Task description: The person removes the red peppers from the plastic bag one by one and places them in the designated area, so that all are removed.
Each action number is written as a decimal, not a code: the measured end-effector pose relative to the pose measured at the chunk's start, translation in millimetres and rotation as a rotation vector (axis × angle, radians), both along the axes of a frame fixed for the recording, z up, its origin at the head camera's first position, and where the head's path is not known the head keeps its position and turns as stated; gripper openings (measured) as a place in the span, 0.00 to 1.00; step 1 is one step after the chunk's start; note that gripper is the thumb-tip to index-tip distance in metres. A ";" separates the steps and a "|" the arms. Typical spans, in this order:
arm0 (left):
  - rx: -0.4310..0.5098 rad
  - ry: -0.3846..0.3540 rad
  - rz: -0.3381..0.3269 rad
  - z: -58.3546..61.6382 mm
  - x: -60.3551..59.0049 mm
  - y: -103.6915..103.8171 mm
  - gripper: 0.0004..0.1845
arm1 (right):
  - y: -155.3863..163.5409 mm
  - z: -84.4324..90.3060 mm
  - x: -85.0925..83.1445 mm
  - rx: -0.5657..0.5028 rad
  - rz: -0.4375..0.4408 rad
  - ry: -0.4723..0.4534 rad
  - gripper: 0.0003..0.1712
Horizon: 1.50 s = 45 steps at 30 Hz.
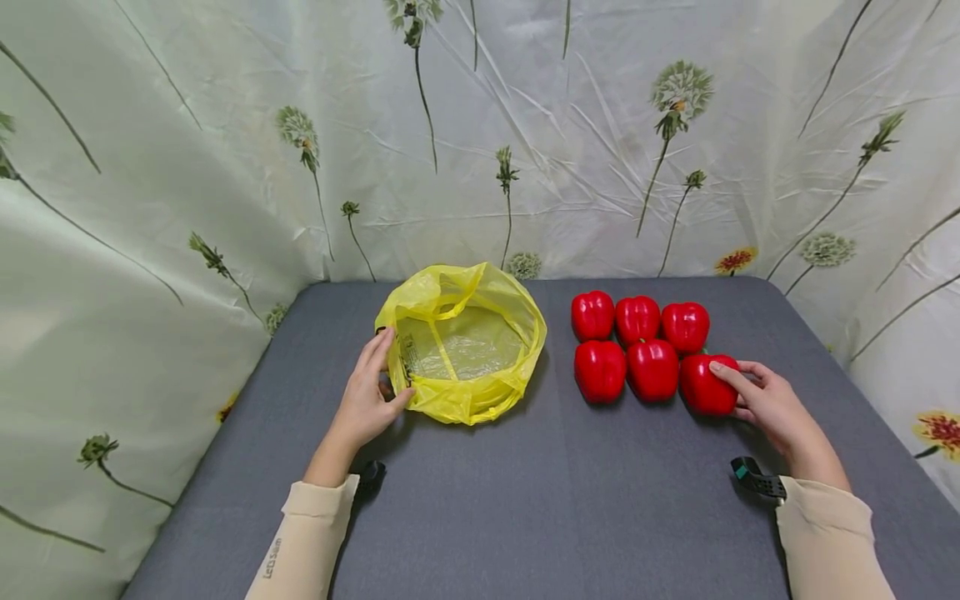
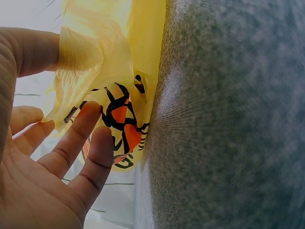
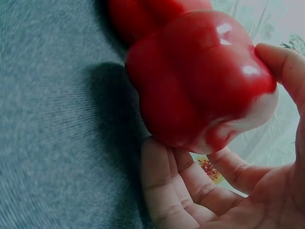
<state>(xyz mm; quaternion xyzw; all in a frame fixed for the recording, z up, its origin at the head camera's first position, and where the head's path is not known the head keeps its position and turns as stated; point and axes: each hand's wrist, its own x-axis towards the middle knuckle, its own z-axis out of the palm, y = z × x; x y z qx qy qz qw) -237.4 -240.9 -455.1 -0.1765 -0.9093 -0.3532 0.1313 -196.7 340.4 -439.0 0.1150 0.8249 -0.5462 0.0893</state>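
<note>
A yellow plastic bag (image 1: 510, 392) stands with its mouth open upward on the grey table, black and orange print on its side. My left hand (image 1: 369, 398) rests against the bag's left side, thumb and fingers spread wide apart. In the left wrist view, the loosely bent fingers (image 2: 90, 157) lie close by the print. At the right, my right hand (image 1: 772, 408) grips a glossy red bell pepper (image 1: 705, 385), thumb on top and fingers underneath. The right wrist view shows this bell pepper (image 3: 190, 81) tilted, with a shadow beside it on the cloth.
Several other red bell peppers (image 1: 652, 371) sit close together in two rows, just left of the gripped one. The grey cloth-covered table (image 1: 555, 500) ends at the back against a white curtain (image 1: 465, 200) with a dandelion print, which also hangs along both sides.
</note>
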 end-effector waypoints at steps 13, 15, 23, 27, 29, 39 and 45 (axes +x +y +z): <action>0.005 0.001 -0.005 0.3 -0.1 1.0 0.54 | -3.6 -1.8 0.0 0.172 -0.018 -0.015 0.52; 0.007 0.001 -0.006 0.9 0.0 1.1 0.54 | -3.7 -2.6 -0.2 0.181 -0.015 -0.005 0.51; 0.004 -0.004 -0.002 0.8 0.7 1.5 0.54 | -1.2 -5.5 -0.3 0.200 0.007 -0.003 0.51; 0.005 -0.008 -0.005 -0.8 1.2 1.6 0.54 | -1.1 -6.9 1.8 0.186 0.013 -0.009 0.51; 0.006 -0.010 -0.007 -1.5 1.4 1.6 0.54 | -0.6 -7.2 2.8 0.186 0.026 -0.007 0.50; 0.006 0.000 -0.010 0.4 0.4 1.1 0.54 | 6.4 -8.2 -0.8 0.151 0.058 0.014 0.48; 0.003 0.002 -0.006 -0.2 0.2 -0.4 0.53 | 4.4 -4.9 -1.8 0.150 0.062 -0.008 0.49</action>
